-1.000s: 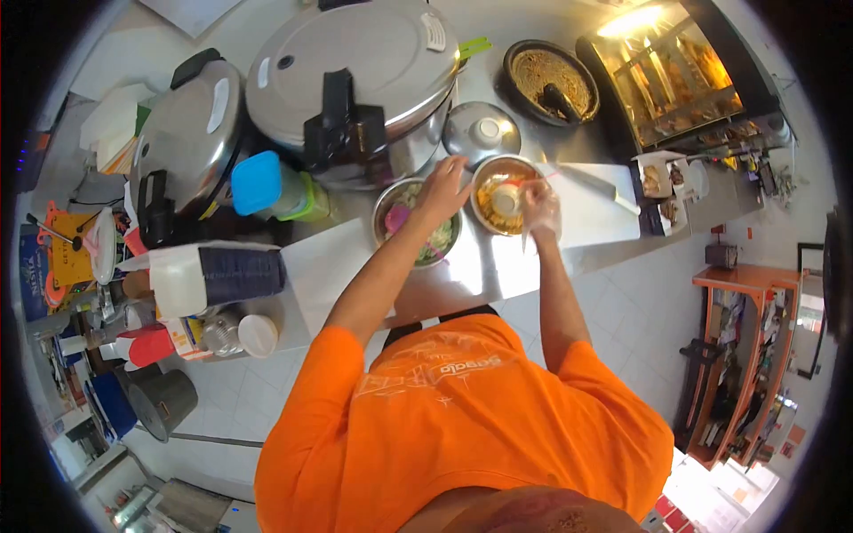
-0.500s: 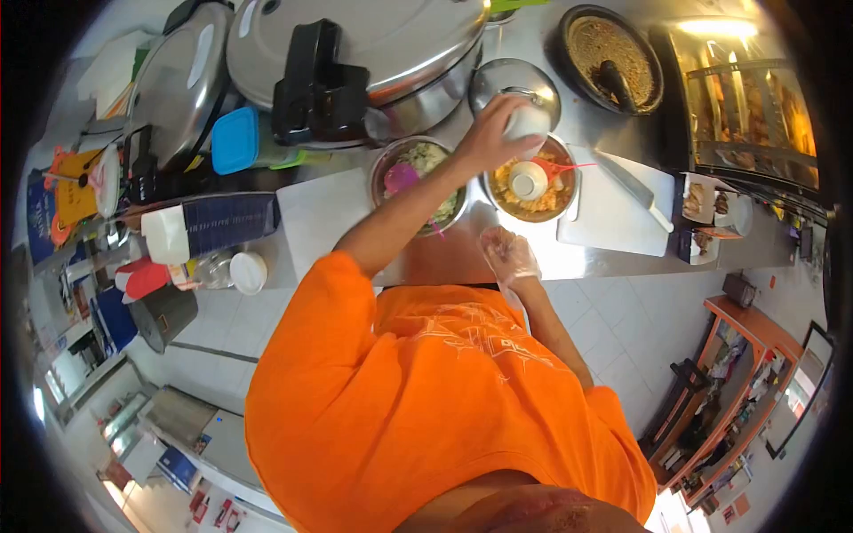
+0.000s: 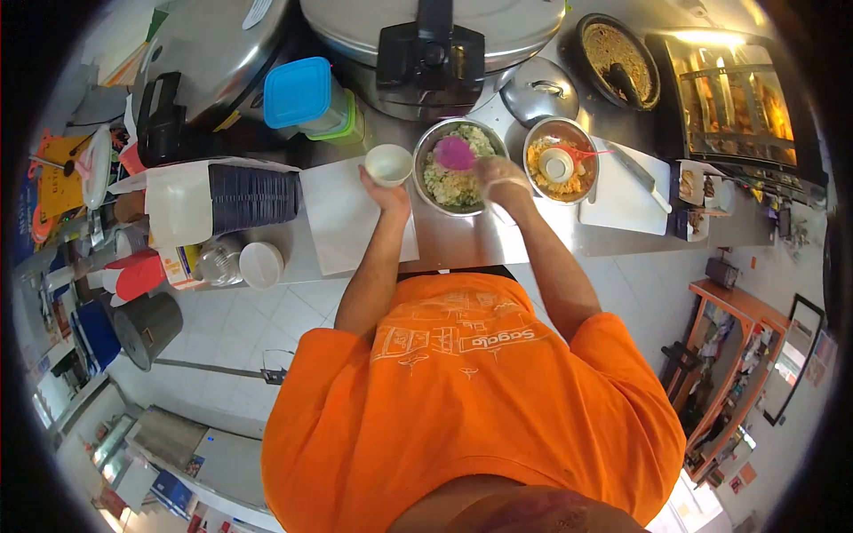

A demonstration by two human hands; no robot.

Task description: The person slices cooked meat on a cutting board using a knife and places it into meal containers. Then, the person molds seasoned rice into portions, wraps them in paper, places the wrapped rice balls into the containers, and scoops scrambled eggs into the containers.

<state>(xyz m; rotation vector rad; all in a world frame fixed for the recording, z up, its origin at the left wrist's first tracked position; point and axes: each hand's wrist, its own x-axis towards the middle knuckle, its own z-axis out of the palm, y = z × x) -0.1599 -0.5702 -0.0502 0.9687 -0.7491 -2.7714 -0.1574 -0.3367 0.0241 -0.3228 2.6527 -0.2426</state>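
Observation:
My left hand (image 3: 387,197) is wrapped around a small white bowl (image 3: 388,165), held above the white cutting board. Just right of it, a steel bowl (image 3: 424,182) contains chopped pale-green food (image 3: 449,186). A purple scoop (image 3: 455,153) lies over that food. My right hand (image 3: 505,185), in a clear plastic glove, is at this bowl's right side, its fingers closed on the scoop's handle; blur partly hides the grip. Farther right, another steel bowl (image 3: 588,142) has orange-yellow food in it, with a small white cup (image 3: 556,165) and a red spoon (image 3: 573,152) on top.
Cutting boards (image 3: 342,231) flank the bowls, and a knife (image 3: 641,179) rests on the right one. Behind stand large steel pots (image 3: 355,27), a blue-lidded container (image 3: 300,93), a steel lid (image 3: 539,91) and a stone mortar (image 3: 653,53). Dark stacked trays (image 3: 253,195) stand left.
My left hand has moved from above the orange-food bowl to the left with the white bowl. My gloved right hand has risen from the counter edge to the purple scoop. The view has shifted.

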